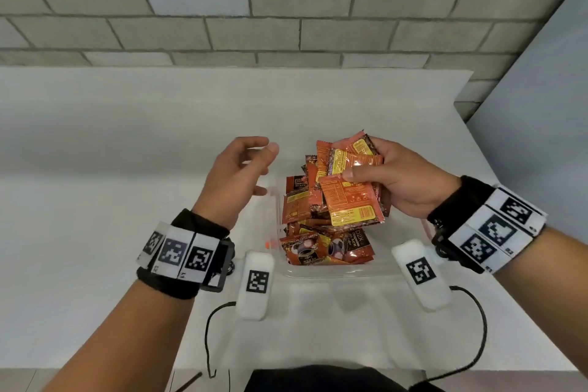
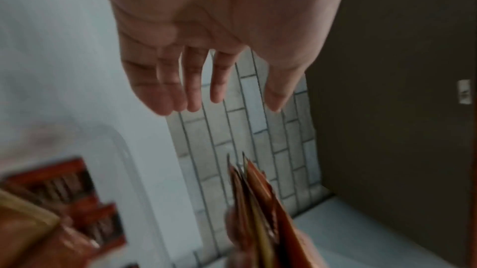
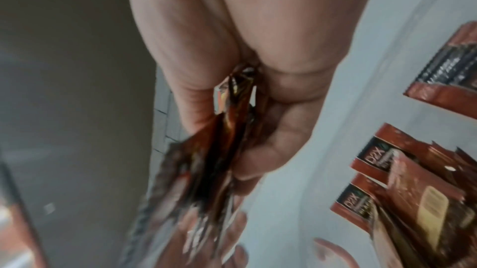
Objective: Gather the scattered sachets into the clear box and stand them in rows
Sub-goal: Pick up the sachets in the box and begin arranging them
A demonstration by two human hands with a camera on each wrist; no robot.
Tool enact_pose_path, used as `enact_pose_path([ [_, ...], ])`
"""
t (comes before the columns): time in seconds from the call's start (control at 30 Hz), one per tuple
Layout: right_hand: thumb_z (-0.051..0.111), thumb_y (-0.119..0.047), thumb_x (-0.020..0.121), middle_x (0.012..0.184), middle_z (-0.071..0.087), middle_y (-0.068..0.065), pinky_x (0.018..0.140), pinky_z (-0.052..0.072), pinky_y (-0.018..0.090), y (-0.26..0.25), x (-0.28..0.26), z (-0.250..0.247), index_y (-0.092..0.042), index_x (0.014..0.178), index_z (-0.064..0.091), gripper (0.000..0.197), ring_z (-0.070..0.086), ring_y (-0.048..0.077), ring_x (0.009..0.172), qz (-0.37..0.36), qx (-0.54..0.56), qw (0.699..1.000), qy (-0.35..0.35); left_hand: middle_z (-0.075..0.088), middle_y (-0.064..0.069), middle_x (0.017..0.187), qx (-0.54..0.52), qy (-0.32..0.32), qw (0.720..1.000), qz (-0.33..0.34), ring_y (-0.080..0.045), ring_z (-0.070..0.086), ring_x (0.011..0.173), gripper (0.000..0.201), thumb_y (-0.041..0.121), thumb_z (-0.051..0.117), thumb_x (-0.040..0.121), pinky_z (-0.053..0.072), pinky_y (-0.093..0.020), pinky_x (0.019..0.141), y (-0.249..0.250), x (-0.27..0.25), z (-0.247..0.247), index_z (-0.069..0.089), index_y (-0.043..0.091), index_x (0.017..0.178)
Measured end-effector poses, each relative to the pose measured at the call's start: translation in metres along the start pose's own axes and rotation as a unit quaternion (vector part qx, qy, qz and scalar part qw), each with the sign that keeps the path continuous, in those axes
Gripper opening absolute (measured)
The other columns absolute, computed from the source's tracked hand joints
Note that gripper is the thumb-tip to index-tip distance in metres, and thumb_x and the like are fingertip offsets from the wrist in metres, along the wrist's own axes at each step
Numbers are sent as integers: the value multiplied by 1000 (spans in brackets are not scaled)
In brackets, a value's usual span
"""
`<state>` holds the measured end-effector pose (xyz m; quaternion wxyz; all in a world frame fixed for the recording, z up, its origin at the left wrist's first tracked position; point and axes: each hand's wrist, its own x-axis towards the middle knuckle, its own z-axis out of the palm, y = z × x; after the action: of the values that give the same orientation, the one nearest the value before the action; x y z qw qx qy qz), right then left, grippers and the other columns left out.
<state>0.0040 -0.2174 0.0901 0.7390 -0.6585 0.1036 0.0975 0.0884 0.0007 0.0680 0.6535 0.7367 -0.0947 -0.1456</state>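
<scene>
Right hand clamped around a fat bunch of sachets, thumb across the front, held up over the clear box on the white table. Same bunch seen edge-on from the right wrist, pinched between thumb and fingers – pretty blurry though. Left hand just beside the box's left side, fingers loose and spread, gripping nothing; palm wide open in the left wrist view. More loose sachets already down in the box, lying in a jumble – some flat, some leaning. Grey brick wall behind the table.
</scene>
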Motion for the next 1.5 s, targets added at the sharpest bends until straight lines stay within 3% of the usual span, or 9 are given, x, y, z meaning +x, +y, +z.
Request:
enact_pose_path([
  [0.13, 66, -3, 69, 93, 68, 4, 70, 57, 28, -5, -14, 1, -14, 106, 57, 39, 68, 16, 84, -68, -9, 997, -29, 63, -8, 113, -126, -164, 974, -92, -23, 64, 99, 66, 50, 75, 72, 57, -42, 74, 19, -6, 41, 53, 18, 126],
  [0.37, 60, -1, 85, 98, 65, -4, 75, 56, 27, -2, -19, -4, -17, 118, 43, 41, 66, 11, 91, -106, -90, 990, -29, 70, -14, 96, -322, -285, 885, -179, -24, 70, 82, 27, 21, 58, 80, 58, -37, 78, 11, -13, 75, 73, 9, 99],
  [0.53, 63, -14, 88, 110, 63, 7, 83, 56, 45, 5, -19, -10, -25, 122, 43, 41, 66, 23, 97, -97, -226, 969, -34, 71, -18, 89, -336, -292, 870, -211, -33, 71, 77, 27, 14, 53, 83, 59, -42, 75, 1, -22, 84, 63, 2, 104],
  [0.67, 71, -37, 79, 125, 43, -1, 101, 44, 38, 14, -19, -19, -39, 124, 40, 55, 46, 15, 117, -107, -351, 929, 44, 69, -22, 96, -331, -242, 885, -218, -35, 70, 83, 42, 12, 61, 78, 58, -44, 74, -7, -25, 89, 55, -4, 117],
  [0.9, 77, -51, 58, 115, 42, -9, 74, 52, 24, 25, -34, -15, -39, 142, 25, 99, 53, 8, 98, -91, -285, 946, 121, 69, -18, 99, -320, -170, 914, -182, -28, 70, 84, 35, 6, 59, 85, 58, -40, 77, -12, -23, 96, 55, -2, 120],
  [1.0, 80, -50, 58, 108, 51, -7, 79, 52, 27, 31, -35, -14, -39, 144, 21, 105, 58, 9, 96, -59, -286, 944, 150, 70, -19, 102, -336, -164, 910, -180, -29, 70, 86, 47, 10, 65, 79, 58, -41, 76, -15, -25, 97, 55, -3, 123],
  [1.17, 76, -29, 74, 96, 70, 7, 85, 56, 44, 37, -37, -24, -17, 122, 54, 54, 70, 20, 88, -17, -191, 971, 145, 66, -23, 116, -334, -178, 907, -186, -38, 67, 100, 51, 13, 62, 79, 58, -48, 79, -19, -21, 90, 51, 0, 127],
  [1.27, 64, -11, 88, 92, 70, 2, 77, 57, 33, 32, -39, -35, -16, 104, 59, 17, 70, 18, 85, -52, -198, 965, 163, 66, -25, 115, -330, -208, 899, -199, -43, 66, 98, 44, 14, 60, 81, 58, -48, 68, -21, -19, 84, 50, 4, 123],
  [1.5, 61, -14, 90, 102, 66, -5, 78, 54, 20, 7, -38, -29, -20, 118, 57, 29, 65, 6, 90, -114, -260, 955, 90, 68, -26, 105, -263, -245, 913, -192, -40, 70, 83, 44, 15, 66, 82, 60, -42, 56, -23, -14, 83, 51, 2, 122],
])
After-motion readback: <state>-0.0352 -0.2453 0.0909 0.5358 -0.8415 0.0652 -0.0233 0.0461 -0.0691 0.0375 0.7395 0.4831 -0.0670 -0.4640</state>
